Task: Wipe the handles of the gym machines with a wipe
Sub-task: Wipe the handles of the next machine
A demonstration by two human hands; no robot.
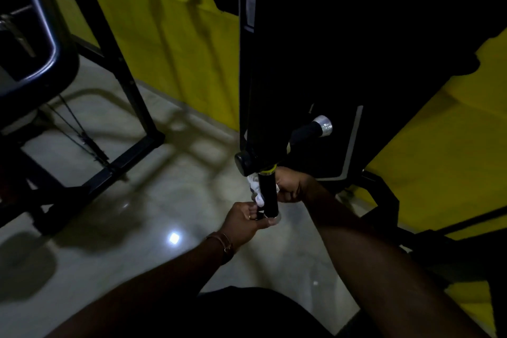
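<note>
A black cylindrical machine handle (268,191) with a yellow ring at its far end is seen near the middle of the scene, hanging from a tall black machine upright (301,49). The near end of this handle is gripped by the left hand (245,223), whose fingers (253,211) are closed around the metal-capped tip. A crumpled white wipe (255,186) is pressed against the left side of the handle and wrapped behind it; it is clenched by the right hand (291,184), which is curled around the handle from the right. A brown strap bracelet (225,244) is worn on the left wrist. A second black handle with a shiny silver end cap (323,125) is seen farther away and to the right, pointing away from the first. A round black knob (242,163) is located just left of the yellow ring. A glossy pale tiled floor (131,228) lies below, with a bright light reflection near the left hand. A black steel machine frame (115,164) stands at the left, and a yellow wall (170,35) is seen beyond.
</note>
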